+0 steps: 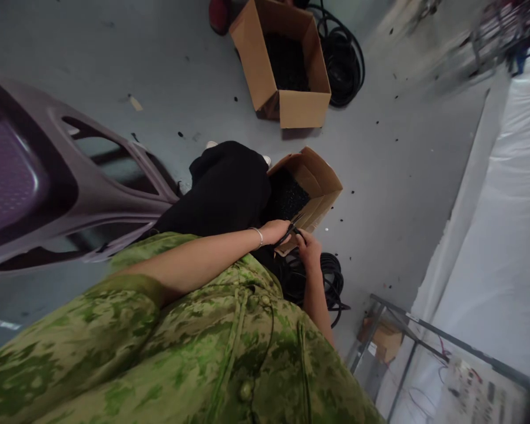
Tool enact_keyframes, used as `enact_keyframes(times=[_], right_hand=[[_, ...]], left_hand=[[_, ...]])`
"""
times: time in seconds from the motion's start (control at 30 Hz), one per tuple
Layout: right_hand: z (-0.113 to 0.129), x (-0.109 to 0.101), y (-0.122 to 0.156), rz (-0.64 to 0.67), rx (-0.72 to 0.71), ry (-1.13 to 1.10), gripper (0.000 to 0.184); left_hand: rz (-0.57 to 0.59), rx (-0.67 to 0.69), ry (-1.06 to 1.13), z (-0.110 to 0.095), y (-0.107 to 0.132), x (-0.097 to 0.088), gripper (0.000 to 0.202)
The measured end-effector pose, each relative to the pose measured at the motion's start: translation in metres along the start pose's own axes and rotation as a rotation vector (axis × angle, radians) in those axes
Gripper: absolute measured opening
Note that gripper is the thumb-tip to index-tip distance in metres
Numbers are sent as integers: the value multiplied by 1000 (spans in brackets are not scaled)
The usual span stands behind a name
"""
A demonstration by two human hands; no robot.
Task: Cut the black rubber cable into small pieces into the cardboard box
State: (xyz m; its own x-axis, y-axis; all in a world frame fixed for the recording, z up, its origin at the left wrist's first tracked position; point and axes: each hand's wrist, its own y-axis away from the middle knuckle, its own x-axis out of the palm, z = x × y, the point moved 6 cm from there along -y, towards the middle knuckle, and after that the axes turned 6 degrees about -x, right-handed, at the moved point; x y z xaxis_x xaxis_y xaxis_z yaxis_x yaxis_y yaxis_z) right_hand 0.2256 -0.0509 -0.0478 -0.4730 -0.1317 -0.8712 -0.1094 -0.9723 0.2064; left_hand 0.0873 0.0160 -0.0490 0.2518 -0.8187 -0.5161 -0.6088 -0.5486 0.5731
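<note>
My left hand (277, 231), with a bracelet at the wrist, is closed around what look like dark-handled scissors (284, 239). Their tips point up and to the right. Close beside it, my right hand (309, 248) is closed on the end of a black hose (298, 233), which meets the scissors. Both hands are over the near edge of an open cardboard box (322, 171). Many small black pieces (289, 194) lie inside that box. Under my right forearm, a coil of black hose (333, 277) rests on the floor.
Ahead stands a second open cardboard box (302, 109) with dark contents, beside another black hose coil (344, 65). A purple plastic chair (115, 171) is at the left. Small black bits dot the grey floor (380, 165). A metal frame (406, 321) stands at lower right.
</note>
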Motion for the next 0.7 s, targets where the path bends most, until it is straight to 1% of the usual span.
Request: enact_keyframes(times=[0.17,0.37,0.5,0.7], right_hand=[[0,4,6,5,31,-48,33],[10,6,9,8,24,-67,31],[14,7,8,21,9,-44,30],[9,7,8,30,2,-17,30]], left_hand=[[10,21,-27,-4,4,-3,33],[25,0,-37,-8,12,-10,34],[29,4,-28,-7,9,-7,35],[1,-5,5,-3,5,-4,37]])
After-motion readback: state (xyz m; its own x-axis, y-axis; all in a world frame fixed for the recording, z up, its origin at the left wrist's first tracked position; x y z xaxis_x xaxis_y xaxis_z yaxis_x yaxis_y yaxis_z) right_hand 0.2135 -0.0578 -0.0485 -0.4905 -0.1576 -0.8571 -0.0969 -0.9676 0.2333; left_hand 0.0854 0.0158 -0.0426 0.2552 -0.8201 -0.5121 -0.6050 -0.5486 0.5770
